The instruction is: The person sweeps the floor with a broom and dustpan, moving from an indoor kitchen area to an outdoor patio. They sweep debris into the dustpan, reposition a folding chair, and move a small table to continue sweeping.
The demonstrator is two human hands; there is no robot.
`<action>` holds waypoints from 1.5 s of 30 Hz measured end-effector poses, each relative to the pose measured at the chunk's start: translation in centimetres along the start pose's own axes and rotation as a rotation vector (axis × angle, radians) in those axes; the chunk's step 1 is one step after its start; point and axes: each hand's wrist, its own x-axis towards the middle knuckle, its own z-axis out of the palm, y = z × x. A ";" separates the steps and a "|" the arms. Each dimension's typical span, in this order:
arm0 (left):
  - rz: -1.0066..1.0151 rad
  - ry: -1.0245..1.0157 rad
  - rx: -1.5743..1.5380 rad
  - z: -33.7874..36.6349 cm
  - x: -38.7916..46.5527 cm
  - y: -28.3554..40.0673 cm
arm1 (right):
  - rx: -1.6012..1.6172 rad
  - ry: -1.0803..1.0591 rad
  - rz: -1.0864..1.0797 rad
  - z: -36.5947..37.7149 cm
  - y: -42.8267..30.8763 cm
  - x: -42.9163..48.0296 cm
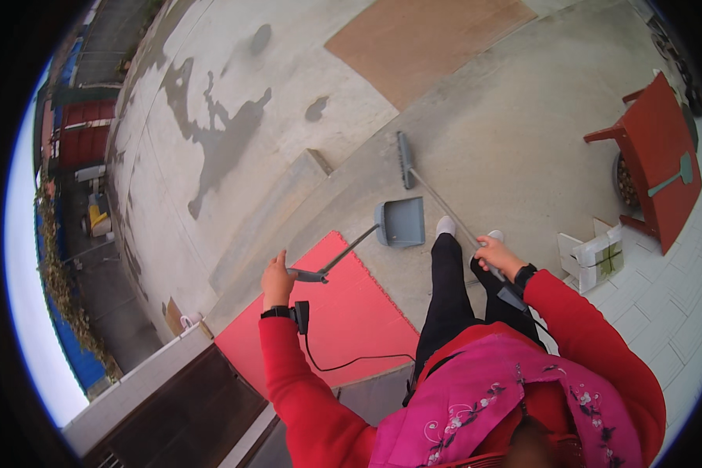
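My left hand (278, 279) is at the grip end of a grey long-handled dustpan (403, 222), the thumb lying against the handle and some fingers pointing up. The dustpan's toothed rear edge faces left, and its tray appears to rest on the concrete. My right hand (497, 257) is closed around the pole of a grey broom (405, 161). Its head lies on the concrete beyond the dustpan, apart from it. The upper end of the pole passes beside my right wrist.
A red foam mat (327, 310) lies at the left by a doorway. A low concrete ramp (269, 216) adjoins the step edge. On the right stand a red wooden stool (661, 169) bearing a green fly swatter (675, 175), and a small white box (599, 257). Brown sheeting (427, 47) lies ahead.
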 end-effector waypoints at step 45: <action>1.020 -0.029 -0.061 -4.6 1.5 47.2 | -0.484 0.839 -0.002 -20.2 17.8 -11.6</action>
